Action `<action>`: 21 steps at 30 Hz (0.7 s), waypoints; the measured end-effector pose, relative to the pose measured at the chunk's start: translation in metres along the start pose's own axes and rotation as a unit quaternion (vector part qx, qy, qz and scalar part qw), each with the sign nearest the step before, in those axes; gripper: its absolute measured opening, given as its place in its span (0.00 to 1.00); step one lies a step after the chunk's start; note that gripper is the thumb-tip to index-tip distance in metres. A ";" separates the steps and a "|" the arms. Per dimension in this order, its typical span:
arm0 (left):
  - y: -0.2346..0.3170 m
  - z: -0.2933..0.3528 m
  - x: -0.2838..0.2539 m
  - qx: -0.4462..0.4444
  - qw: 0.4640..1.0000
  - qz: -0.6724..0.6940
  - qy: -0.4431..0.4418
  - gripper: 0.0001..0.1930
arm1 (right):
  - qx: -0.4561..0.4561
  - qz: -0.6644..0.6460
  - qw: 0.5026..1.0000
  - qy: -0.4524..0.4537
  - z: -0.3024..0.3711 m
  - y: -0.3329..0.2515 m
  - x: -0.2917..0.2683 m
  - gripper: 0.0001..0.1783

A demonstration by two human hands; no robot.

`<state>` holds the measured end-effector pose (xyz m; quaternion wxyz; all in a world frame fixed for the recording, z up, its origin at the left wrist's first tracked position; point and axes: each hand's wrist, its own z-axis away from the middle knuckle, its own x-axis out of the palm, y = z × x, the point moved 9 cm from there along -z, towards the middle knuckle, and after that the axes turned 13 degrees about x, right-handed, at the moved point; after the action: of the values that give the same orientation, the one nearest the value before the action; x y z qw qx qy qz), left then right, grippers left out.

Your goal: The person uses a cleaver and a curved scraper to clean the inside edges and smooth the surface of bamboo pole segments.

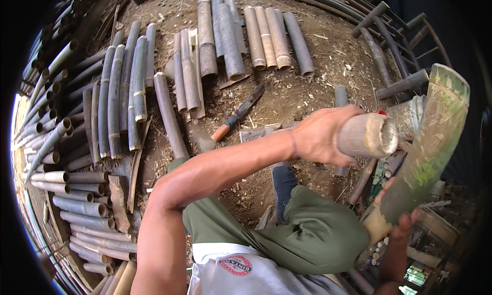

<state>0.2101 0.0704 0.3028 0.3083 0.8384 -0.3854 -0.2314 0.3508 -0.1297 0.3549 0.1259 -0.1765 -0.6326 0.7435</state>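
Observation:
My left hand [320,137] reaches across to the right and grips a short tan bamboo section [368,136], whose cut end faces the camera. My right hand [401,220] holds the lower end of a long, wide greenish bamboo piece [433,136], which slants up to the right beside the short section. The two pieces lie close together; I cannot tell whether they touch. My knee in green trousers [312,233] is below both hands.
A long knife with an orange handle [238,113] lies on the dirt ground ahead. Rows of cut bamboo poles [225,33] lie beyond it, and stacked poles [82,208] fill the left. Dark poles [382,38] lean at the upper right.

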 end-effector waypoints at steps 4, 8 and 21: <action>-0.038 0.045 0.010 -0.070 0.993 -0.098 -0.012 0.49 | 0.090 0.117 0.989 0.014 -0.018 0.113 -0.046 0.47; -0.095 0.109 0.016 -0.213 0.977 0.024 0.020 0.46 | 0.176 0.306 0.936 -0.012 -0.010 0.289 -0.052 0.60; -0.114 0.166 0.040 -0.185 0.953 -0.185 0.152 0.43 | -0.353 -0.110 0.905 -0.210 -0.126 0.068 0.132 0.48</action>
<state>0.1873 0.0413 0.1014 0.4648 0.8483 -0.1231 -0.2217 0.2866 0.0257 0.2570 0.0004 0.0219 -0.8810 0.4726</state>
